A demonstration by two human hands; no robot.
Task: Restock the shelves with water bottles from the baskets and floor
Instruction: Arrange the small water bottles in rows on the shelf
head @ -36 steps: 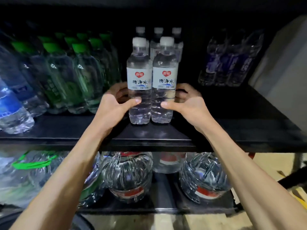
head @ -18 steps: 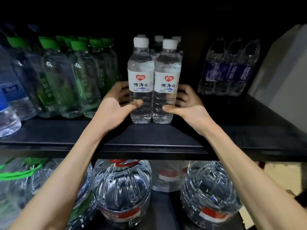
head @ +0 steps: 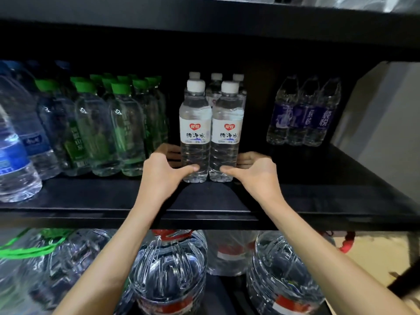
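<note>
Clear water-filled left bottle [head: 195, 123] sits gripped by left hand [head: 159, 176], right bottle [head: 228, 127] by right hand [head: 256, 176].

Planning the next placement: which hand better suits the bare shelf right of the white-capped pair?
Likely the right hand: it grips the right bottle, bordering that gap; the left hand grips the left bottle, farther away.

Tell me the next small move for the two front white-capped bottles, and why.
Probably let go: the left hand grips the left front bottle, the right hand the right front bottle; both stand upright on the shelf, lined up before the back row.
</note>
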